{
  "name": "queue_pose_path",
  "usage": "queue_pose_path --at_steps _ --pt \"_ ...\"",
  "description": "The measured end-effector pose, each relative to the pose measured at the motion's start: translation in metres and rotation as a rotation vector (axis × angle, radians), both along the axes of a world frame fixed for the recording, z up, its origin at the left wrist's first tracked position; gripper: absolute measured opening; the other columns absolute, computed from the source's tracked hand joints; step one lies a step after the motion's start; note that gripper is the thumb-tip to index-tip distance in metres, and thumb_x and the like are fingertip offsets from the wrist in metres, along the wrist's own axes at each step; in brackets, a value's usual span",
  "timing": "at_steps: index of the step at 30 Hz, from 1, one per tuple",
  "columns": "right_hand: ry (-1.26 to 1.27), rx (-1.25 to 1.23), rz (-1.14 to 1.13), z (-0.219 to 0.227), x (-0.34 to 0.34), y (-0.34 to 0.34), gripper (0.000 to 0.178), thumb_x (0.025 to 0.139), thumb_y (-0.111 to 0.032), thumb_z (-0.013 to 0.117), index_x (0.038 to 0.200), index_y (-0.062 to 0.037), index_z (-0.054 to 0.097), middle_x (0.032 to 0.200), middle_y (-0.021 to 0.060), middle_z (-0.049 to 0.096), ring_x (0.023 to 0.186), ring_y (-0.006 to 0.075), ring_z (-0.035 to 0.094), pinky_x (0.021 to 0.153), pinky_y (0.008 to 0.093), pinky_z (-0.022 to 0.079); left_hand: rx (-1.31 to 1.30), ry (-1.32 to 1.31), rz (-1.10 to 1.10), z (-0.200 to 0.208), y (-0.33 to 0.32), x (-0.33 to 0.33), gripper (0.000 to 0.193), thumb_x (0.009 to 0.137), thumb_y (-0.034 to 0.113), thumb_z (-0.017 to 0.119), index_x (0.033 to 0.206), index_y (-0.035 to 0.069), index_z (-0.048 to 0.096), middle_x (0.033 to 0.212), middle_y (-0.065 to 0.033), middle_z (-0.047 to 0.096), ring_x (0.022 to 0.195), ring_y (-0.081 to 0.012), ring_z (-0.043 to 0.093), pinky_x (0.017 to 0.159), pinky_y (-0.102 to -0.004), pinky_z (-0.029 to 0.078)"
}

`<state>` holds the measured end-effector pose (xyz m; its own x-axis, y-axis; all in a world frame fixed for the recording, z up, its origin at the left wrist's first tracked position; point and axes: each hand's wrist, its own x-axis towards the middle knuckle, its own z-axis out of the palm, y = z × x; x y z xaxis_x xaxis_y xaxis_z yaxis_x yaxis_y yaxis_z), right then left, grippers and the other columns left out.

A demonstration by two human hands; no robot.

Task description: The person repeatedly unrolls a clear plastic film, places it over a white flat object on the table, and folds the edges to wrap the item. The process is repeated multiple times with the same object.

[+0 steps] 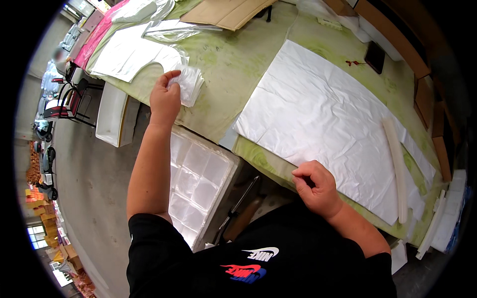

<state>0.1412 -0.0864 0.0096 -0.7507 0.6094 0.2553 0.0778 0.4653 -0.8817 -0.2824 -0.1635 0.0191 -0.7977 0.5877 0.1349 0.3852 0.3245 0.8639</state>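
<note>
Small white stack [191,87] lies between loose white film [130,52] and large sheet [318,114].

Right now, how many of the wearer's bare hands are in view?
2. The bare left hand is at a small stack of thin white sheets on the green-covered table; the curled right hand is by the near edge of a large creased white sheet. Neither is hidden.

The sheet [318,119] looks glossy, wrinkled plastic — the cardboard [226,12], matt.
</note>
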Motion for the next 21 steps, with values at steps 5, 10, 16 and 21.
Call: queue_pose_path --at_steps 5,10,16,21 --pt "0.022 -0.011 0.016 -0.001 0.001 0.003 0.016 0.086 0.003 0.072 0.1 -0.004 0.068 0.092 0.0072 0.067 0.068 0.0171 0.06 0.061 0.0289 0.049 -0.072 0.476 0.045 -0.027 -0.007 -0.02 0.03 0.095 0.018 0.062 0.122 0.01 0.07 0.144 -0.0178 0.057 0.133 -0.0338 0.051 0.113 -0.0435 0.039" --pt "0.019 -0.023 0.016 -0.001 0.0 0.005 0.017 0.085 0.003 0.073 0.1 -0.0047 0.068 0.089 0.0075 0.067 0.069 0.0187 0.06 0.062 0.0302 0.049 -0.338 0.628 -0.007 0.009 0.009 0.025 0.056 0.089 0.033 0.075 0.141 0.017 0.061 0.159 -0.0168 0.045 0.144 -0.0354 0.045 0.12 -0.0481 0.032" --pt "0.053 -0.014 0.039 -0.002 0.002 0.004 0.016 0.084 0.001 0.073 0.098 -0.0049 0.069 0.087 0.0096 0.066 0.073 0.0251 0.063 0.065 0.0341 0.051 -0.556 0.639 -0.068 0.012 0.008 0.025 0.081 0.083 0.041 0.081 0.154 0.019 0.049 0.159 -0.0107 0.044 0.146 -0.033 0.04 0.123 -0.0492 0.022" --pt "0.081 0.005 0.062 -0.005 0.006 0.006 0.016 0.083 0.0 0.073 0.097 -0.0052 0.068 0.088 0.0105 0.067 0.079 0.0289 0.065 0.07 0.0369 0.053 -0.397 0.74 -0.064 -0.001 0.0 0.047 0.077 0.084 0.032 0.081 0.153 0.018 0.05 0.138 -0.0066 0.061 0.132 -0.0294 0.05 0.12 -0.0482 0.022"
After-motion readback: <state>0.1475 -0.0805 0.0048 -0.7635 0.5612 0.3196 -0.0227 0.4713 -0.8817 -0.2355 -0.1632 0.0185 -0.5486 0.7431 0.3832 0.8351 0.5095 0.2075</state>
